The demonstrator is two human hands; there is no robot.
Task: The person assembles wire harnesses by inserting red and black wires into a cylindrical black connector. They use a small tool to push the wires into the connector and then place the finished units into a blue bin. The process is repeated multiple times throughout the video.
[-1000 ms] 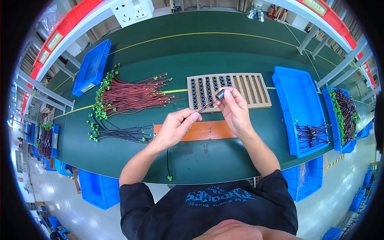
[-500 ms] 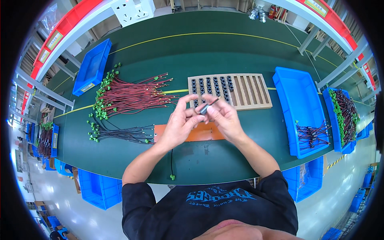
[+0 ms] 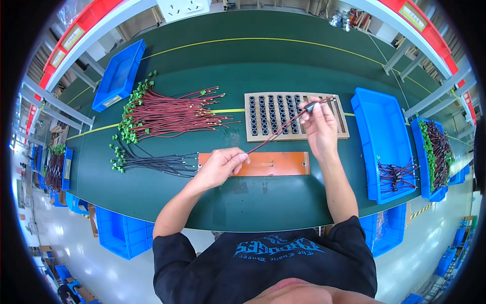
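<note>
Black cylinder (image 3: 310,107): tilted at the fingertips of the right hand (image 3: 320,126), to the upper left of the palm; threaded on thin dark red wiring (image 3: 273,137).
Right hand: gripping the black cylinder between thumb and fingers, raised over the right part of the slotted tray (image 3: 283,138).
Thin dark red wiring: slanting up from the left hand (image 3: 225,164) to the black cylinder, tips showing beyond.
Left hand: closed, pinching the wiring's lower end, over the left part of the orange strip (image 3: 283,164).
Slotted tray: beige, filled with columns of small black cylinders on the left; open slots on the right.
Large blue bin (image 3: 372,126): right of the tray, holding a few dark wires with black cylinders near its front end.
Narrower blue bin (image 3: 418,131): just beside, farther right, packed with dark red wires and green connectors.
Left of the tray: a spread of red wires (image 3: 177,111) with green connectors; nearer, a bundle of black wires (image 3: 157,161).
Upper-left blue bin (image 3: 121,71): tilted in view, inner floor bare.
</note>
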